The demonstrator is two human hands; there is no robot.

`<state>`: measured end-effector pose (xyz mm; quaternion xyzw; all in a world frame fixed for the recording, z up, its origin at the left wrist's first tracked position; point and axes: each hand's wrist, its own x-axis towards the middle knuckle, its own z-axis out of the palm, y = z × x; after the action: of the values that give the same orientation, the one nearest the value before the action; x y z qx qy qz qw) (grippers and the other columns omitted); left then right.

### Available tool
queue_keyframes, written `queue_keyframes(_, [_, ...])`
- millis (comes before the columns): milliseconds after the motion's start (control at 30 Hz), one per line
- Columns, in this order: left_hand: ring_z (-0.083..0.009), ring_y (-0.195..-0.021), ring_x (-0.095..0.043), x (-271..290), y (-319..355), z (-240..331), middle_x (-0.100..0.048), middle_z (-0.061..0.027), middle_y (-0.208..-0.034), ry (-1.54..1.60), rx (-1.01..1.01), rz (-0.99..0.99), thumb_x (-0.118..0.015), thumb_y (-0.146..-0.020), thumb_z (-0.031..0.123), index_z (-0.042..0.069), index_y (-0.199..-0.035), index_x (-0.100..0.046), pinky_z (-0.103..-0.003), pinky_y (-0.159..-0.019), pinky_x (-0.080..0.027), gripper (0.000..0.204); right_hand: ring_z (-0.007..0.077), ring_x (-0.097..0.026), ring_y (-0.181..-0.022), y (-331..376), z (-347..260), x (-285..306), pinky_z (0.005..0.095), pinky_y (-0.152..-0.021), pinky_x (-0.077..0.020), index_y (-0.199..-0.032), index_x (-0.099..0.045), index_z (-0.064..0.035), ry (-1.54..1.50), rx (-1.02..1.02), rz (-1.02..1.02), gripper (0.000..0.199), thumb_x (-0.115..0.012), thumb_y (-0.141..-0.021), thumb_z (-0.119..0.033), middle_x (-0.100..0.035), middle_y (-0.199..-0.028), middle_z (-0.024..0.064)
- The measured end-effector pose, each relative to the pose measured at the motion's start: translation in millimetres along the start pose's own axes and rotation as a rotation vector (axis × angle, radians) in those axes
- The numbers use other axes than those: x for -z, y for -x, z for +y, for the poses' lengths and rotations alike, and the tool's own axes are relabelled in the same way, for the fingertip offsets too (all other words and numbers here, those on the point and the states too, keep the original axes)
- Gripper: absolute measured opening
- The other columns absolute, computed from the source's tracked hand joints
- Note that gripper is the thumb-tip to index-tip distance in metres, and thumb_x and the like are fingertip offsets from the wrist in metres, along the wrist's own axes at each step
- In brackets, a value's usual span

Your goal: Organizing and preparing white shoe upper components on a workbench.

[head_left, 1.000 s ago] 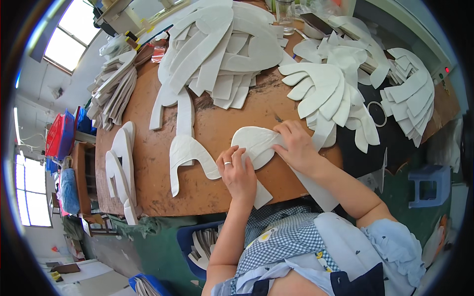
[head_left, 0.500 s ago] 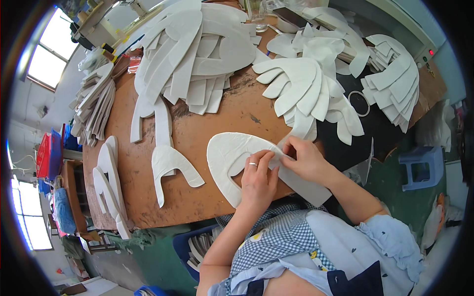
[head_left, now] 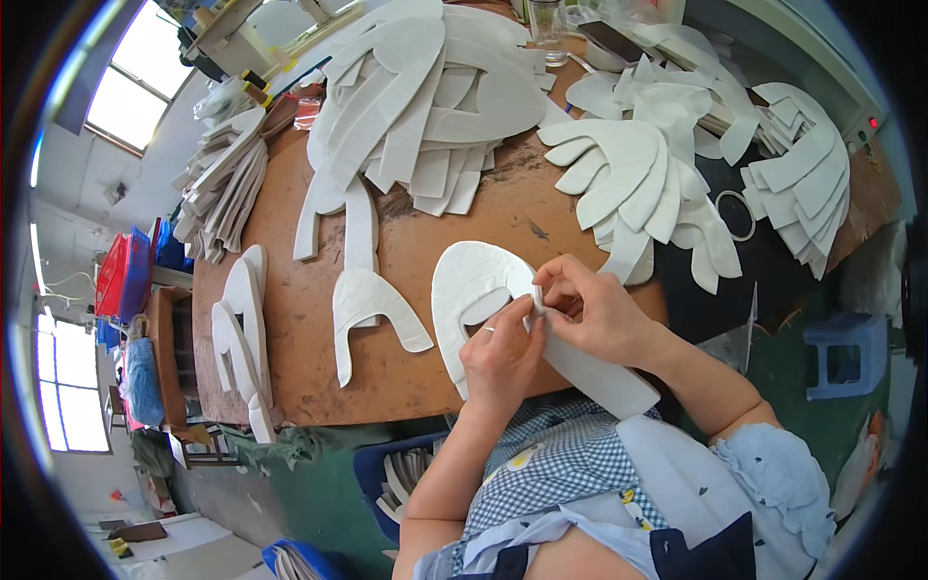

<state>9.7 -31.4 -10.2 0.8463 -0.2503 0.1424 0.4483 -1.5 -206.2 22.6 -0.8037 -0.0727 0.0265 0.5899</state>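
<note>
In front of me lies a white, curved padded piece, shaped like a U, on the brown table. My left hand pinches its edge near the inner bend, a ring on one finger. Close beside it, my right hand holds the same edge between thumb and fingers, and a bit of the rim stands up between both hands. One straight arm of the piece reaches toward my lap under my right hand. To the left rests another curved white piece, touched by neither hand.
A large heap of white pieces stands at the back of the brown table. More stacks lie on the right by a black sheet and a ring-shaped roll. A blue stool is at the right.
My hands have drawn closer together on the padded piece, and its edge now rises between my fingers. The whole view has shifted, so the table appears farther right and slightly higher.
</note>
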Motion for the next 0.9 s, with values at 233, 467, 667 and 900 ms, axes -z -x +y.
queue_keyframes(233, [-0.0199, -0.076, -0.074, 2.6, 3.6, -5.6, -0.075, -0.0139, -0.095, -0.041, -0.024, 0.107, -0.074, -0.080, -0.001, 0.001, -0.102, -0.071, -0.027, -0.069, -0.057, 0.022, 0.0131, -0.068, -0.073, -7.8, -5.0, -5.8, 0.0259, -0.067, -0.0551, -0.117, -0.049, 0.0002, 0.014, 0.031, -0.006, 0.037, -0.066, -0.084, 0.001, -0.069, -0.081, 0.0090])
queue_keyframes(467, [-0.0113, -0.069, -0.068, 11.5, 1.6, -23.0, -0.071, -0.0041, -0.084, 0.308, 0.499, 0.157, -0.067, -0.088, 0.002, -0.005, -0.096, -0.067, -0.025, -0.067, -0.056, 0.010, 0.0129, -0.067, -0.073, -10.4, -3.9, -6.5, 0.0264, -0.066, -0.0542, -0.117, -0.050, -0.0003, 0.006, -0.010, 0.034, 0.037, -0.065, -0.083, 0.002, -0.069, -0.081, 0.0094])
queue_keyframes(667, [-0.0183, -0.084, -0.068, 92.6, -20.9, -90.6, -0.069, -0.0054, -0.093, 1.109, 0.856, 0.534, -0.063, -0.093, 0.012, 0.000, -0.093, -0.064, -0.031, -0.078, -0.059, 0.012, 0.0097, -0.063, -0.069, 8.6, 41.9, 27.4, 0.0245, -0.063, -0.0503, -0.115, -0.051, -0.0003, 0.113, -0.241, 0.152, 0.037, -0.063, -0.080, 0.005, -0.068, -0.077, 0.0073])
queue_keyframes(900, [-0.0168, -0.084, -0.067, 222.5, -5.6, -178.5, -0.067, -0.0075, -0.092, 1.084, 0.591, 1.051, -0.062, -0.093, 0.010, -0.003, -0.097, -0.063, -0.025, -0.075, -0.059, 0.013, 0.0144, -0.061, -0.064, 24.7, 39.1, 40.7, 0.0286, -0.062, -0.0500, -0.106, -0.058, 0.0007, 0.333, -0.321, 0.229, 0.026, -0.062, -0.080, 0.002, -0.063, -0.073, 0.0077])
